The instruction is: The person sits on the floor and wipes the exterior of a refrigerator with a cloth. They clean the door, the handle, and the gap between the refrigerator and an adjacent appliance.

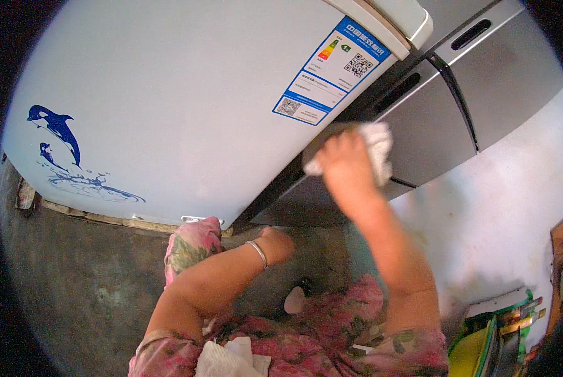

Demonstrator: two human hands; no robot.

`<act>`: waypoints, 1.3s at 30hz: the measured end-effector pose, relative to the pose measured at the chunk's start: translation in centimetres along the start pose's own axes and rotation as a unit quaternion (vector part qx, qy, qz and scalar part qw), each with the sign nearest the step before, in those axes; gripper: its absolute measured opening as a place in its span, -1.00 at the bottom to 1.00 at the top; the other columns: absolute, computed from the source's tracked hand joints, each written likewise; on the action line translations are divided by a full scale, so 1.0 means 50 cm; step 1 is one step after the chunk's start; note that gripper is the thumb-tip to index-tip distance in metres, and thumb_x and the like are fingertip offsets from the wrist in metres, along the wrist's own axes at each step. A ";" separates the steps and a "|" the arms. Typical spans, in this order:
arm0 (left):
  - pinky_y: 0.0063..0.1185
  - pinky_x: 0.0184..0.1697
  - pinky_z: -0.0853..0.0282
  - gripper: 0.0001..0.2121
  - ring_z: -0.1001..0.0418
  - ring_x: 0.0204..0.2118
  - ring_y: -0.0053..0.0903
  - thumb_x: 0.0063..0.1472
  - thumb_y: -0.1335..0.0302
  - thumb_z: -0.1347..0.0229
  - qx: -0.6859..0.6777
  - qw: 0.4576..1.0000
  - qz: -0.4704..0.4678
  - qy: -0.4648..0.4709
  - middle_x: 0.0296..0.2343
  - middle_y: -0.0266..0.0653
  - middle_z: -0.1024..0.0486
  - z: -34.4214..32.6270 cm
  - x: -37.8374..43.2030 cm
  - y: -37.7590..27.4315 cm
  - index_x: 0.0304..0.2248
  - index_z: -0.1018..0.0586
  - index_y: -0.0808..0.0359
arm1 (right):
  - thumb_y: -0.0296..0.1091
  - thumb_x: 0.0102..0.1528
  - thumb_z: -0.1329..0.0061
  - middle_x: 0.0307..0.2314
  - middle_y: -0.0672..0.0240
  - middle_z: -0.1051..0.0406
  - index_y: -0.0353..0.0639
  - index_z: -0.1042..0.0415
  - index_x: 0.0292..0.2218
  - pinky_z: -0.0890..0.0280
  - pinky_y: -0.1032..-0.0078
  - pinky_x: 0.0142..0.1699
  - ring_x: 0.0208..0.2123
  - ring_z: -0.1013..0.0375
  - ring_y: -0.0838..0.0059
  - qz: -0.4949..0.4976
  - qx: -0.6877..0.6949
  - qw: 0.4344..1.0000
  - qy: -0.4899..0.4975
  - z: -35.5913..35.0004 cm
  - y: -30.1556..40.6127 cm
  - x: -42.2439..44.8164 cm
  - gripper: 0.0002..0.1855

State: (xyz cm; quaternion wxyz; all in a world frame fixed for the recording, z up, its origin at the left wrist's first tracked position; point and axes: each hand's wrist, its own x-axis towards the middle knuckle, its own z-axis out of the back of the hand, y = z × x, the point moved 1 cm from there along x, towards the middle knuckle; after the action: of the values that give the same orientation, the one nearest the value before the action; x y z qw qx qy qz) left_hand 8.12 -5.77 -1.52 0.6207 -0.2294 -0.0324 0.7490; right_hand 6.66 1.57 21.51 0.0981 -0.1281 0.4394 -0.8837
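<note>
My right hand is closed around a white cloth and looks blurred. It is at the dark grey front of a cabinet or refrigerator with recessed handles; whether the cloth touches it I cannot tell. My left hand, with a silver bangle on the wrist, is low near the corner of the white chest freezer; its fingers are curled and mostly hidden. An energy label and a blue dolphin decal are on the freezer's front.
The freezer stands on low wooden strips over a dark floor. A pale wall rises at the right. Green and yellow items lie at the lower right. Another white cloth is at my lap.
</note>
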 end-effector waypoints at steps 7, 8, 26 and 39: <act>-0.06 -0.26 -0.35 -0.71 -0.47 -0.13 -0.18 0.20 0.33 0.08 -0.011 0.999 0.042 0.005 -0.16 -0.13 -0.50 0.003 -0.007 0.012 -0.20 -0.59 0.23 | -0.36 -0.01 0.15 -0.40 0.25 -0.37 -0.05 -0.44 -0.40 -0.24 0.26 -0.14 -0.24 -0.36 0.24 -0.071 -0.175 0.958 -0.214 0.186 -0.305 0.043 -0.87; -0.06 -0.27 -0.35 -0.71 -0.48 -0.14 -0.18 0.20 0.32 0.08 -0.003 1.000 0.025 -0.005 -0.17 -0.13 -0.51 0.007 -0.002 0.005 -0.21 -0.59 0.23 | -0.36 -0.01 0.15 -0.41 0.27 -0.37 -0.05 -0.44 -0.39 -0.26 0.27 -0.19 -0.25 -0.37 0.25 -0.070 -0.220 0.943 -0.239 0.203 -0.353 0.046 -0.86; -0.05 -0.29 -0.35 -0.75 -0.47 -0.15 -0.14 0.09 0.43 -0.06 0.030 0.999 -0.007 -0.019 -0.18 -0.11 -0.51 -0.042 0.029 0.014 -0.23 -0.61 0.27 | -0.37 -0.07 0.14 -0.41 0.21 -0.35 -0.12 -0.44 -0.43 -0.14 0.19 0.04 -0.19 -0.31 0.17 -0.015 0.080 0.991 -0.106 -0.012 -0.037 -0.001 -0.86; -0.08 -0.26 -0.34 -0.70 -0.46 -0.12 -0.19 0.14 0.35 -0.02 0.010 0.998 0.019 0.065 -0.13 -0.15 -0.48 0.030 -0.003 -0.005 -0.15 -0.57 0.24 | -0.31 -0.05 0.13 -0.55 0.35 -0.43 -0.04 -0.47 -0.53 -0.14 0.32 -0.14 -0.36 -0.38 0.34 0.083 0.200 0.976 0.017 -0.275 0.265 -0.023 -0.86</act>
State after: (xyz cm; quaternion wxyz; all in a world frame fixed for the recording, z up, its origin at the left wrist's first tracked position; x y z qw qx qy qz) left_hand 7.79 -5.50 -0.06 0.6096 -0.2719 0.0198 0.7443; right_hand 4.28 4.38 2.75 0.1877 -0.0542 0.2645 -0.9444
